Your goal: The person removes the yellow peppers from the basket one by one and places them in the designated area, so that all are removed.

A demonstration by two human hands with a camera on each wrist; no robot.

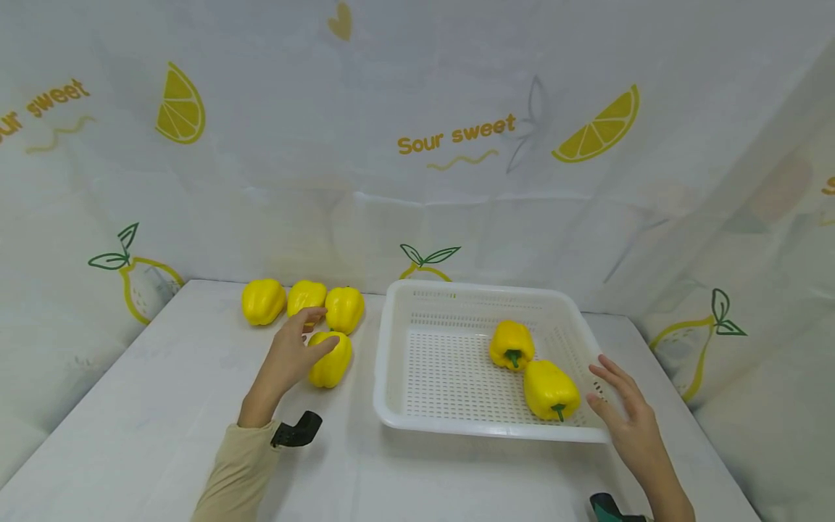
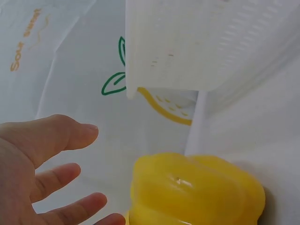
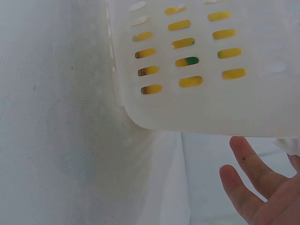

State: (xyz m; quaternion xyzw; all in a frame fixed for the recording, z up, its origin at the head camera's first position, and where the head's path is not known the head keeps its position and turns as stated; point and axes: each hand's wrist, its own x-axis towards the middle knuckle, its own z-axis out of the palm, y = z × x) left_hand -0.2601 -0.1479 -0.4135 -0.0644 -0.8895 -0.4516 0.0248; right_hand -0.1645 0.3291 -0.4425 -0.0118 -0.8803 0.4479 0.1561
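My left hand [image 1: 287,359] is over the nearest yellow bell pepper [image 1: 334,366] on the table, thumb and fingers spread apart. In the left wrist view that pepper [image 2: 197,187] lies beside the fingers, and nothing is in their grasp. My right hand [image 1: 631,420] is at the right side of a white perforated plastic basket [image 1: 443,429], fingers loosely spread by its rim; whether they touch it I cannot tell. Inside the basket's right half are two yellow bell peppers, one behind [image 1: 509,341] and one in front [image 1: 548,388], green stems facing me.
More yellow bell peppers stand behind my left hand: one at far left [image 1: 264,301], one partly covered by my fingers [image 1: 305,296], one nearer the basket [image 1: 344,309]. A white-covered table [image 1: 130,413] meets a lemon-printed curtain [image 1: 293,181] at the back and sides.
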